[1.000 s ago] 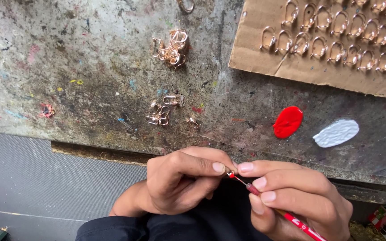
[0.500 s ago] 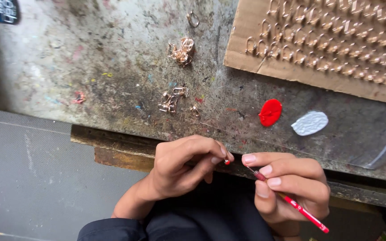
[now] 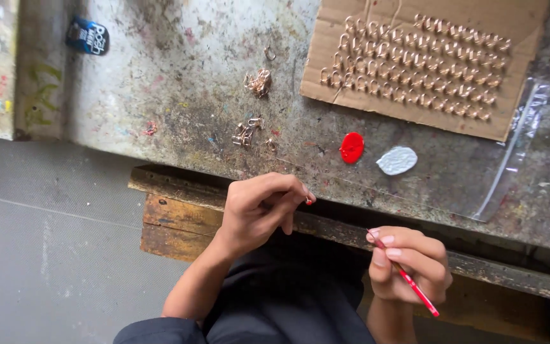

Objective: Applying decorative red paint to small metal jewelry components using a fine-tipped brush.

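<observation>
A small red-tipped piece and a thin red brush are held over the workbench edge.

The piece (image 3: 309, 201) is pinched in the left hand (image 3: 259, 207); the brush (image 3: 407, 281), gripped by the right hand (image 3: 408, 264), is slanted, tip up-left toward the workbench (image 3: 179, 76).

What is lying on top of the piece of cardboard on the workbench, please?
Rows of small gold-coloured metal rings cover most of the cardboard, set side by side. What lies under the cardboard is hidden; only the stained bench top shows around it.
</observation>
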